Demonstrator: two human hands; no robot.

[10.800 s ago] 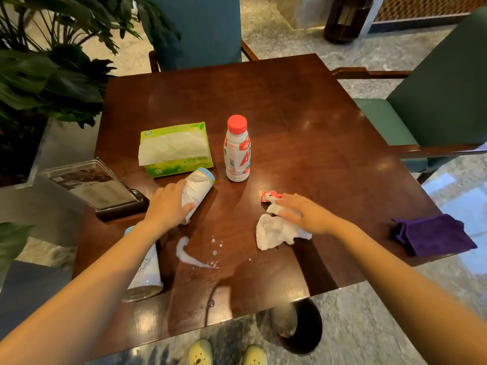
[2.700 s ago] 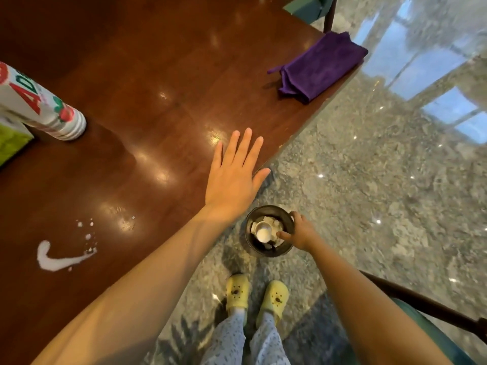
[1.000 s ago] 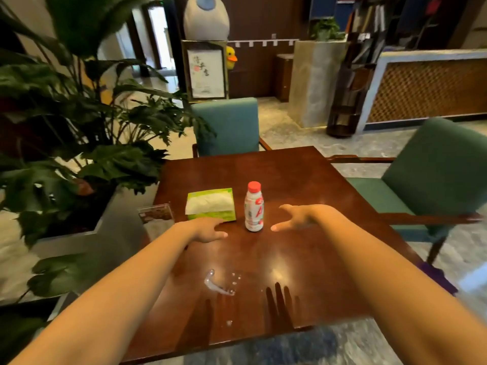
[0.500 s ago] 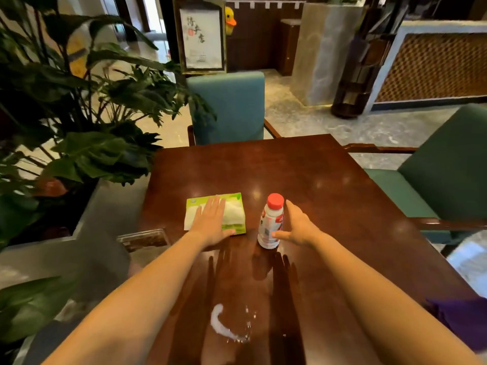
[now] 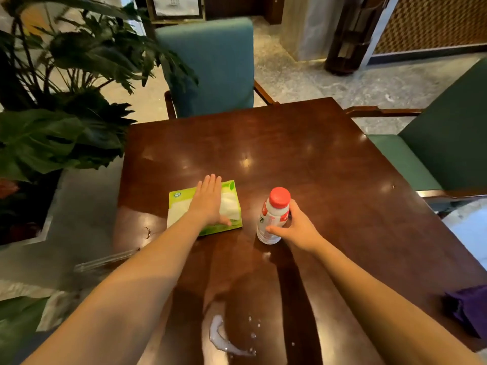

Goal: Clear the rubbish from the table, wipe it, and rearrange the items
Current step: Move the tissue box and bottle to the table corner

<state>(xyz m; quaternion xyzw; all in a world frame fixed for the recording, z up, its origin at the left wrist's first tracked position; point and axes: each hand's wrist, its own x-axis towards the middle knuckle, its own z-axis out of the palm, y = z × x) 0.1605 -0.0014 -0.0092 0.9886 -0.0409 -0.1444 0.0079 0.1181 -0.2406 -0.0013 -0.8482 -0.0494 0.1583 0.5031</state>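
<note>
Starting at your far left, a big leafy plant (image 5: 60,138) crowds the left edge of the table (image 5: 303,159). Just below it, a clear stand (image 5: 105,260) shows only as a blur, too smeared to read.

Your left hand (image 5: 208,204) lies flat on top of the green tissue pack (image 5: 181,206). The fingers are straight, close together and pointing away from you, and the thumb runs along the pack's near edge. The hand presses on the pack and does not grip it. The pack sits left of the table's middle, with white tissue showing on both sides of your hand. Beyond it, at the far side of the table, stands a blue chair (image 5: 210,64).

Nearer you, between your two forearms, a white spill (image 5: 224,341) curves across the dark wood, with small drops scattered to its right.

Just right of the tissue pack, and apart from it, the bottle (image 5: 274,209) stands upright with its red cap (image 5: 279,197) on. Your right hand (image 5: 295,227) wraps its lower half, thumb across the front and fingers curled round the back. The bottle's base appears to rest on the table.

Further right, at the near right edge, a purple cloth (image 5: 469,309) lies bunched, well apart from the bottle. A green chair (image 5: 442,151) stands off the table's right side.
</note>
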